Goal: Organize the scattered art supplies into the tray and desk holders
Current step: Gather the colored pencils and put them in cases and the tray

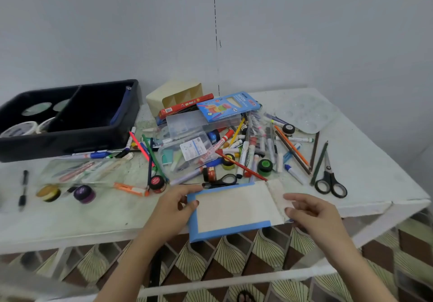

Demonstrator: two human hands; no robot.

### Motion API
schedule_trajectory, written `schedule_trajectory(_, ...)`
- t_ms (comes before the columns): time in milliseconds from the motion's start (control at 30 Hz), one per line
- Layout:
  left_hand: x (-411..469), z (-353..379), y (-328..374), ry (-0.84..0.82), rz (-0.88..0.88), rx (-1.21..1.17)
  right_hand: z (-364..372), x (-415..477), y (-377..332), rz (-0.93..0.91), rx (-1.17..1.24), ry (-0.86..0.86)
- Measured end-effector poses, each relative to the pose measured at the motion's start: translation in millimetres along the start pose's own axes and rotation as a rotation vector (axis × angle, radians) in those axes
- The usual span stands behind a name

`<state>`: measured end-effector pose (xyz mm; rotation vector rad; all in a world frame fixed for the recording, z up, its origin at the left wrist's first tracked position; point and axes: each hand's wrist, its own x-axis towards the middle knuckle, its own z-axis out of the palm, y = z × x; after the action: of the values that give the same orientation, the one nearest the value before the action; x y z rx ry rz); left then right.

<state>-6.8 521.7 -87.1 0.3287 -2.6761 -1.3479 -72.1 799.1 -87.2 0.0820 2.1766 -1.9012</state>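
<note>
Pens [244,152] and scissors [328,170] lie beyond the pad [234,208].

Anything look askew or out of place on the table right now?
The cream holder behind the pile looks tipped on its side, openings facing forward. The pad, gripped by the left hand and right hand, overhangs the table edge.

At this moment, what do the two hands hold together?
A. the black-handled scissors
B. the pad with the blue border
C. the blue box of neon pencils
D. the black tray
B: the left hand grips the left edge of the blue-bordered pad and the right hand pinches its right end; the scissors, the pencil box and the black tray lie untouched.
</note>
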Motion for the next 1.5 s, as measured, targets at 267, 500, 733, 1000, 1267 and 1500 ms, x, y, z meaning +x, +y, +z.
schedule_trajectory(267, -17, 15, -10, 0.022, 0.141, 0.19, 5, -11, 23, -0.019, -0.161, 0.157)
schedule_trajectory(500, -20, 24, -20, -0.183, 0.217, 0.337, 10, -11, 22, -0.072, -0.309, 0.19)
schedule_trajectory(733, -9, 26, -20, -0.156, 0.289, 0.413, 23, -7, 16, -0.538, -1.013, 0.262)
schedule_trajectory(1000, 0, 21, -22, -0.194, 0.32, 0.549, 34, 21, 14, -0.665, -1.403, 0.027)
schedule_trajectory(1267, -8, 20, -24, -0.178, 0.353, 0.531, 28, 21, 26, -0.592, -1.367, -0.059)
schedule_trajectory(1500, 5, 15, -25, -0.231, 0.298, 0.535, 33, 31, 20, -0.556, -1.364, -0.078)
